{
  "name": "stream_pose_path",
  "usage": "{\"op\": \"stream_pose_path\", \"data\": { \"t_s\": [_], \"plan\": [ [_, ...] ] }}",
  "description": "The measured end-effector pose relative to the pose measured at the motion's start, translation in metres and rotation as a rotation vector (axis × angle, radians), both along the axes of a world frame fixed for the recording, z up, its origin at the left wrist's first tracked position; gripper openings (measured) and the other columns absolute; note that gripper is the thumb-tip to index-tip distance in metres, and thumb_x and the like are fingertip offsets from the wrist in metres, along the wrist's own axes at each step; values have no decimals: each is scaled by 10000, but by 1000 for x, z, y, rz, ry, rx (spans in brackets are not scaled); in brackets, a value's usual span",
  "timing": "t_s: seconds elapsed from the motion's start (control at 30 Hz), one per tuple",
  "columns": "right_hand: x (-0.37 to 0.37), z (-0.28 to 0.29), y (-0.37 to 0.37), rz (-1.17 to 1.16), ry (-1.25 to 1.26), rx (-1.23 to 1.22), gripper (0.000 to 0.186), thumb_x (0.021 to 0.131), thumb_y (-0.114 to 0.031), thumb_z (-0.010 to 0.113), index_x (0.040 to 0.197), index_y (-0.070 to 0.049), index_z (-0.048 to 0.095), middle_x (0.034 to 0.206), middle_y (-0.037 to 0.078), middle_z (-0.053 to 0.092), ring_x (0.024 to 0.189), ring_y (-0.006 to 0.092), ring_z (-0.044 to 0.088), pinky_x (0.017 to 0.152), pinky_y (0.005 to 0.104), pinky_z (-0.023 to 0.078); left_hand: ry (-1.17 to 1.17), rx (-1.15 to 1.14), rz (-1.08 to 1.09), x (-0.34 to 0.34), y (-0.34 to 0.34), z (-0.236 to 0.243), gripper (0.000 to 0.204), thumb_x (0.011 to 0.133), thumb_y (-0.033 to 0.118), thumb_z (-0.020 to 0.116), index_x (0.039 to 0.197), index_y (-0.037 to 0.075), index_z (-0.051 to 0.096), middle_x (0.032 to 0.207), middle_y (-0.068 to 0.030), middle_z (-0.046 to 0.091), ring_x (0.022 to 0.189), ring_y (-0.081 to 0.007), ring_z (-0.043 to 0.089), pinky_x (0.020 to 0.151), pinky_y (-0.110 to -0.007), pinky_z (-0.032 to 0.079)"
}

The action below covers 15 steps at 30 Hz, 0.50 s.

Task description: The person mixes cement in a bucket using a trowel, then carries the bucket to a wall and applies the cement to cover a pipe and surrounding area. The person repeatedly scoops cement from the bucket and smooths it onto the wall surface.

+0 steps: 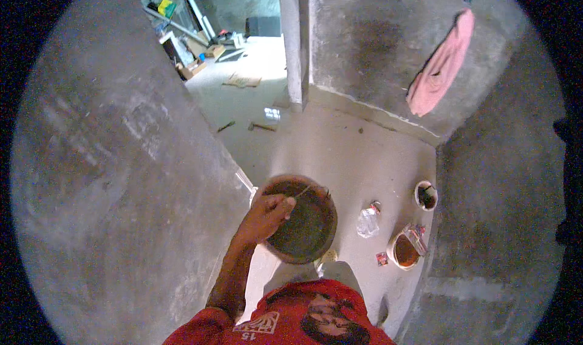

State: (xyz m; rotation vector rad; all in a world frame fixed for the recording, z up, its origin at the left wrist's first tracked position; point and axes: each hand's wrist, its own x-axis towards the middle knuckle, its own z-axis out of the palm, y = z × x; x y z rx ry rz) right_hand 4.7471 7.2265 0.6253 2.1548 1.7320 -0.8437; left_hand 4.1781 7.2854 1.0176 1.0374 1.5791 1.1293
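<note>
Mid-frame, my left hand (262, 219) pinches a thin pale stick (302, 192) in closed fingers (285, 206), apparently working over the round brown basin (284, 178); next needs steadiness. Right hand unseen.

I note a red shirt (288, 324), left sleeve (203, 329) short — pale lined emblem (261, 322) at left, larger dark print (333, 325) at right — left hand (266, 217) bare.
</note>
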Motion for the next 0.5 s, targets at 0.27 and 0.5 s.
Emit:
{"op": "stream_pose_path", "data": {
  "t_s": [0.27,0.5],
  "plan": [
    [-115,100,486,113,160,446,530,875,-569,691,862,-39,699,866,165,730,784,371,696,684,503,531,-31,44,232,-111,238,14,435,1026,407,593,749,71,596,722,34,528,704,-92,484,637,-294,401],
    [-260,70,696,149,279,506,470,897,-514,701,814,-52,693,914,161,736,816,361,693,700,494,525,88,-95,162,-271,417,3,408,1020,432,611,839,68,646,785,-5,600,807,-126,545,764,-319,459]
  ]
}}
